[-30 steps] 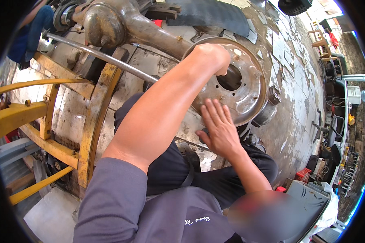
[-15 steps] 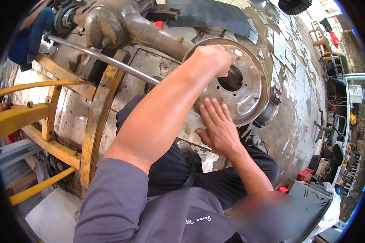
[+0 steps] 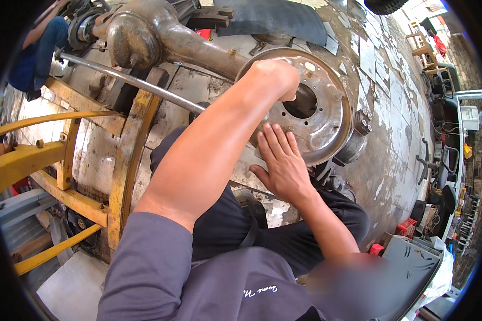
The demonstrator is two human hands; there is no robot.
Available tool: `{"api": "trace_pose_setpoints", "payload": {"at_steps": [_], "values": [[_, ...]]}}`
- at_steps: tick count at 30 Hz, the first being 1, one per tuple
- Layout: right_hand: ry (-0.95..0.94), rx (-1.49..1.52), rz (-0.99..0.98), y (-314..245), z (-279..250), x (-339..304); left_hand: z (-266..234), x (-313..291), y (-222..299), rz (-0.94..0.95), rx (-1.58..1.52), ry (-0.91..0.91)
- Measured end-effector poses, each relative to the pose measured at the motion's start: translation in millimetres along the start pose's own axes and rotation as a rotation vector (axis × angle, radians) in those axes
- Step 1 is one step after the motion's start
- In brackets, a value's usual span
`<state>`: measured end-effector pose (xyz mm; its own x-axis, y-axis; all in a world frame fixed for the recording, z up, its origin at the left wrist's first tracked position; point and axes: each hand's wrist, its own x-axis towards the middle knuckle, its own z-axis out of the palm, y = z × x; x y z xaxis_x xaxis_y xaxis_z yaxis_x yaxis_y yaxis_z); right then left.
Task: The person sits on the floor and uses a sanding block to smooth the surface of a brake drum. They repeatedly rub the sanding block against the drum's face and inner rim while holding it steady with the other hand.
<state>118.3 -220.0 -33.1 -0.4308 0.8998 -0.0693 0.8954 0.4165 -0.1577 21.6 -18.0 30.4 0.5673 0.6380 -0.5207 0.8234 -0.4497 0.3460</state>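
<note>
A round metal brake backing plate (image 3: pixel 326 131), with a large centre hole and smaller holes around it, stands at the end of a rusty axle housing (image 3: pixel 198 48). My left hand (image 3: pixel 278 79) is a closed fist over the plate's upper left part. Its fingers curl under and away from view, so whatever they grip is hidden. Below it, my right hand (image 3: pixel 285 166) is held out flat with fingers stretched and thumb apart. Its fingertips lie at the plate's lower left rim, and nothing is in it.
A long metal rod (image 3: pixel 131 80) slants across the upper left beside a yellow metal frame (image 3: pixel 128 166). Someone in blue clothing (image 3: pixel 51 43) is at the far left. A dark curved panel (image 3: pixel 273 24) lies at the back. A grey metal cabinet (image 3: pixel 407 262) stands at lower right.
The plate and both hands appear slightly further left in the view. My left fist stays over the plate, and my right hand stays flat by its lower rim.
</note>
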Motion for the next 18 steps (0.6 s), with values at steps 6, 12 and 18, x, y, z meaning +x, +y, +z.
{"api": "trace_pose_setpoints", "payload": {"at_steps": [6,12,18], "values": [[-0.076,-0.001,-0.036,17,-12,-24,5,8,-8,0.008,0.009,-0.002],[-0.063,0.000,-0.011,4,-7,-18,-3,-2,-1,-0.020,-0.029,-0.028],[-0.097,0.026,-0.047,9,-12,-14,3,1,-7,0.001,-0.002,-0.002]]}}
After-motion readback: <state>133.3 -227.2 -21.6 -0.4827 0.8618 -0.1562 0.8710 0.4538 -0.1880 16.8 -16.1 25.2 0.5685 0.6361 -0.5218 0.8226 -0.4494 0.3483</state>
